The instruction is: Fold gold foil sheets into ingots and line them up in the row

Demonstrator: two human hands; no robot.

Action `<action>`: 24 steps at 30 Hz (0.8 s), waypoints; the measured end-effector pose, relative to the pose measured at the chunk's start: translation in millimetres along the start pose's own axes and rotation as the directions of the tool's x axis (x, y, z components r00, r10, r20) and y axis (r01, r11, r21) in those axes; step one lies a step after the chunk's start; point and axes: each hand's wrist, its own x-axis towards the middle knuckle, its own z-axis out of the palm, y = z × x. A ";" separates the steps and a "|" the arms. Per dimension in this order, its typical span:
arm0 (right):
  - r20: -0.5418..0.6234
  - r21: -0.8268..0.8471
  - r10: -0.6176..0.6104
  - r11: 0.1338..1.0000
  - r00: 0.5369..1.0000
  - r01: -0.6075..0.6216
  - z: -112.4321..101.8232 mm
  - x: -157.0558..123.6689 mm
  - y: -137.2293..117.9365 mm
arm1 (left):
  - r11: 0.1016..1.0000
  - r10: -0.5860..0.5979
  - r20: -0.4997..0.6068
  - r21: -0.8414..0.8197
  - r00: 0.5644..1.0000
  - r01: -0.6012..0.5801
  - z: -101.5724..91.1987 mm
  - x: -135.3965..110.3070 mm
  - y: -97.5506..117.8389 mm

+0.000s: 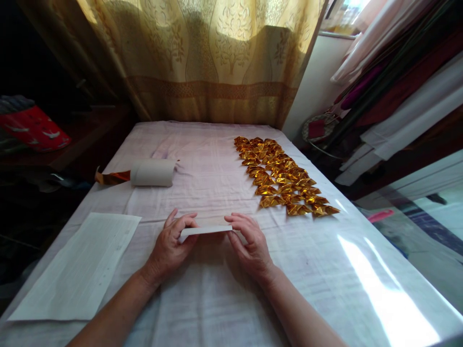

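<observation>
Between both hands, just above the cloth-covered table, I hold a narrow strip of white folded paper (pixel 208 230). My left hand (pixel 172 240) pinches its left end between thumb and fingers. At the other end, my right hand (pixel 250 242) grips the paper the same way. The strip is seen nearly edge-on, so its underside is hidden. Off to the left of my left forearm lies a flat sheet of white paper (pixel 77 265). Beyond my right hand stand rows of folded gold foil pieces (pixel 285 178), shiny and pointed at the ends.
A pale cardboard tube (pixel 152 172) lies on the white tablecloth (pixel 206 164), with a gold foil strip (pixel 114 178) at its left end. A yellow patterned curtain (pixel 217 58) hangs behind the table. On the left is a red container (pixel 34 126); clothes (pixel 412 115) hang on the right.
</observation>
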 end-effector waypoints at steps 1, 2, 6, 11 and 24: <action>-0.023 0.017 -0.015 1.000 1.000 0.016 -0.9 0.4 -2.7 | 0.998 -0.043 -0.001 -0.050 0.999 0.043 0.6 -0.9 3.3; -0.044 0.023 -0.021 0.999 0.999 0.022 -1.4 0.4 -4.7 | 0.987 -0.110 0.010 -0.117 0.994 0.110 1.5 -1.7 6.6; -0.096 -0.007 0.007 1.000 0.995 -0.008 0.4 -1.7 -5.6 | 0.839 -0.330 0.121 -0.418 0.936 0.349 8.3 -2.7 14.2; -0.092 -0.046 0.009 0.999 0.996 -0.013 5.9 -3.7 -0.1 | 0.678 -0.421 0.209 -0.573 0.882 0.460 15.3 -0.9 11.0; -0.013 0.024 0.225 0.974 0.974 -0.225 9.2 -2.6 -4.4 | 0.949 0.172 -0.312 0.307 0.934 -0.072 6.2 -3.5 15.1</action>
